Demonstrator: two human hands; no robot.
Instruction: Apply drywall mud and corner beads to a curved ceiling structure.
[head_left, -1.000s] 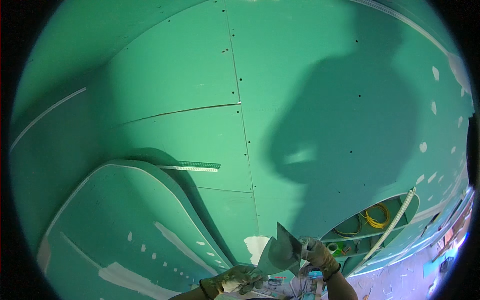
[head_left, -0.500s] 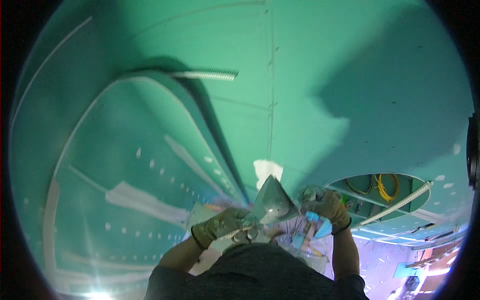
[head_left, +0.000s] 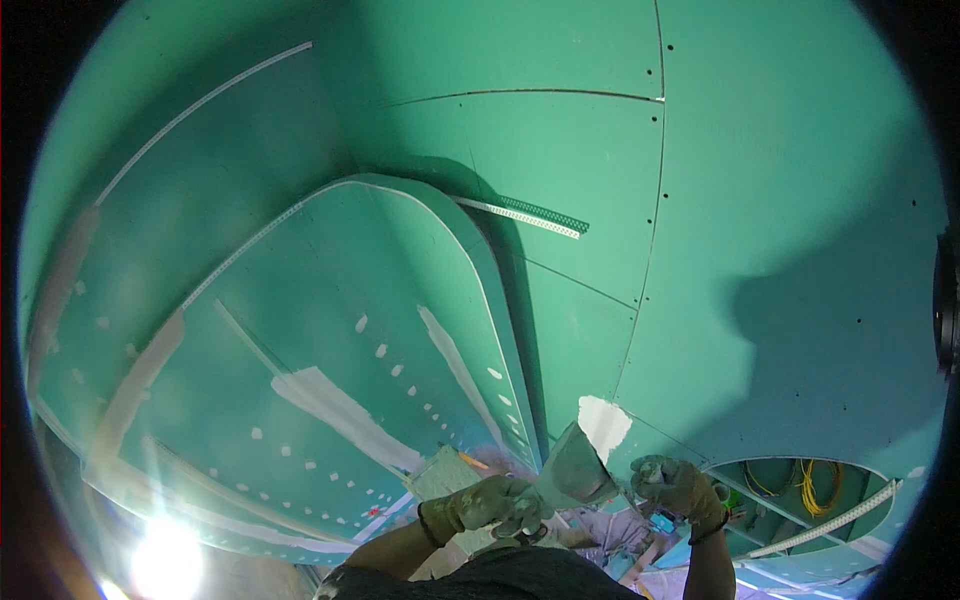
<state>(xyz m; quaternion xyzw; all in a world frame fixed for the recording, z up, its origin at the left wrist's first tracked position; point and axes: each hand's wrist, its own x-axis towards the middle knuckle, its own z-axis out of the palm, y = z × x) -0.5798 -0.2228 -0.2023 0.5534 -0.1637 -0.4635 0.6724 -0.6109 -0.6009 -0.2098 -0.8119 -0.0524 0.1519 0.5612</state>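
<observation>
My left hand (head_left: 503,505), in a dirty work glove, is closed at the left edge of a grey wedge-shaped tool (head_left: 577,468) with a smooth, pale-smeared face. My right hand (head_left: 672,490), gloved too, is closed just right of that tool. A thin edge shows between its fingers and the tool, but what it grips is hidden. Both hands are low in front of me, close to a green board wall (head_left: 590,330). Above the tool, a fresh white patch of filler (head_left: 604,425) covers the lower end of a board seam.
A curved green panel (head_left: 300,290) with filler dabs juts out at left. From it a perforated corner strip (head_left: 530,215) sticks out. At lower right, an oval opening holds a yellow cable coil (head_left: 818,488), with a white perforated strip (head_left: 830,525) along its edge. A bright lamp (head_left: 165,560) shines at lower left.
The view has shifted, so the wall, panel and hands sit lower and further right in the picture. The grey tool has tilted; both hands stay closed near it.
</observation>
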